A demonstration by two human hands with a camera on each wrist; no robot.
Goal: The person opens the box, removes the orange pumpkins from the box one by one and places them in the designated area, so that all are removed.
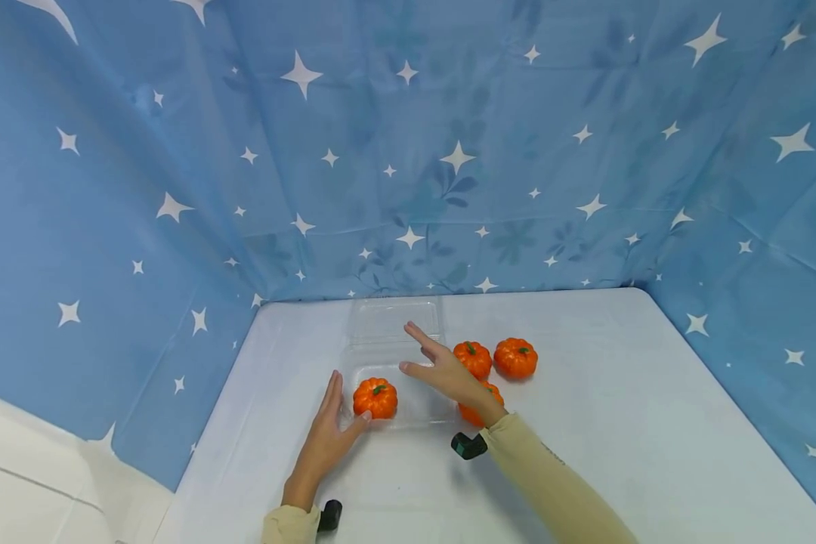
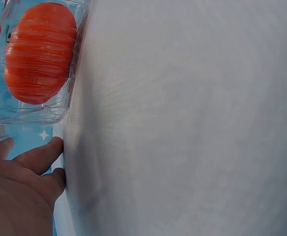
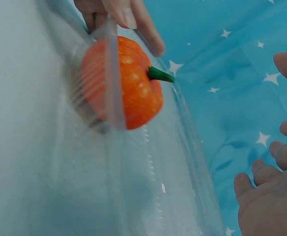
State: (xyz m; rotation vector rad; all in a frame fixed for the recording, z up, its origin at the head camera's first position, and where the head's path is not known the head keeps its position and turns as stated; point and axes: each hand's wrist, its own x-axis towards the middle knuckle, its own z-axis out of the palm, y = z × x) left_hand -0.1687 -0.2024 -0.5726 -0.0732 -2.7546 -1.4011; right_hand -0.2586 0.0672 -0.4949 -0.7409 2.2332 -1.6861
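In the head view a clear plastic box (image 1: 418, 400) lies with its lid (image 1: 387, 321) folded back behind it. One small orange pumpkin (image 1: 375, 400) with a green stem sits in the left part of the box. My left hand (image 1: 323, 442) is at the box's left front corner, its straight fingers along the left side and its thumb over the front edge. Over the right part of the box hovers my right hand (image 1: 452, 375), fingers spread and holding nothing. The right wrist view shows the pumpkin (image 3: 138, 88) partly behind the clear wall.
Just right of the box stand three more pumpkins: one at the back (image 1: 472, 363), another farther right (image 1: 515, 359), and a third (image 1: 472, 414) partly hidden by my right wrist. A white cloth covers the table (image 1: 619, 423). A blue star-patterned curtain (image 1: 517, 189) surrounds it.
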